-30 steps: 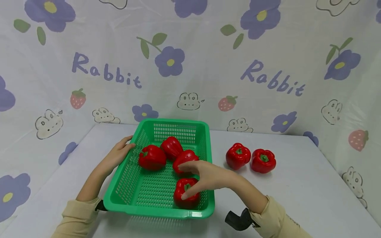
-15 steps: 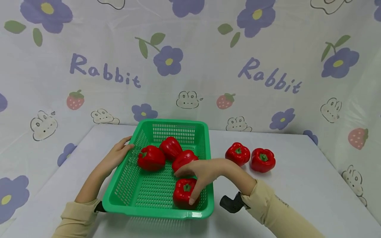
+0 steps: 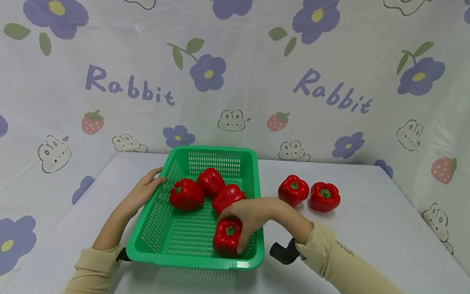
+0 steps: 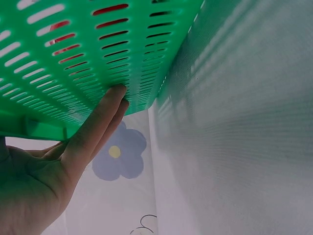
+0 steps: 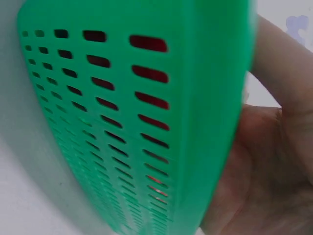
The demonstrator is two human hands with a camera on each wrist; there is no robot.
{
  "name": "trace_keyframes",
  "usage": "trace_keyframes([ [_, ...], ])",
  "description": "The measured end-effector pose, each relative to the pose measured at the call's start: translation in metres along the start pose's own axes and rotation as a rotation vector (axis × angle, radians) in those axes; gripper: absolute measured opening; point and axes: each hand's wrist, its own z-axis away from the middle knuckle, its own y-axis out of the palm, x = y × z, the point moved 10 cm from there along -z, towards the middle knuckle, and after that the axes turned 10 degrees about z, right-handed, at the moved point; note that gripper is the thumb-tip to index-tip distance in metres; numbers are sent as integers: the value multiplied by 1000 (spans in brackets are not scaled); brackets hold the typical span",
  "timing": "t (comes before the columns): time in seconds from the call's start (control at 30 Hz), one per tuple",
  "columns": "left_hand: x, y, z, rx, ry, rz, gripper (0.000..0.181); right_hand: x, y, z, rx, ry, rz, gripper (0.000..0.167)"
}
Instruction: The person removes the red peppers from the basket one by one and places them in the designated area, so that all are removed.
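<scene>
A green plastic basket (image 3: 194, 262) stands on the table with several red bell peppers in it. My left hand (image 3: 141, 196) holds its left rim; in the left wrist view, straight fingers (image 4: 98, 122) lie along the slotted outer wall. My right hand (image 3: 249, 216) reaches over the right rim and grips the front bell pepper (image 3: 225, 239), thumb on its near right side, fingers over its far side. Just behind that hand lies another bell pepper (image 3: 227, 197). The right wrist view shows the hand (image 5: 274, 161) beyond the basket wall, its fingertips hidden.
Two more bell peppers, one (image 3: 293, 190) beside another (image 3: 324, 197), stand on the white table (image 3: 367, 228) right of the basket. Inside the basket, two peppers, one (image 3: 186, 194) and another (image 3: 211, 182), lie toward the back left. A printed cloth (image 3: 257, 81) hangs behind.
My right hand has come down onto the front bell pepper, its spread thumb and fingers closing around it. The left hand stays at the basket's left rim.
</scene>
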Motion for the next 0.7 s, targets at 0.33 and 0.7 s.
trace_keyframes([
  [0.33,-1,1,1,8,-7,7,59,-2,-10,8,-186,-115,-239,77],
  [0.7,-2,0,1,3,-5,-4,60,3,-20,29,-338,-193,-479,80],
])
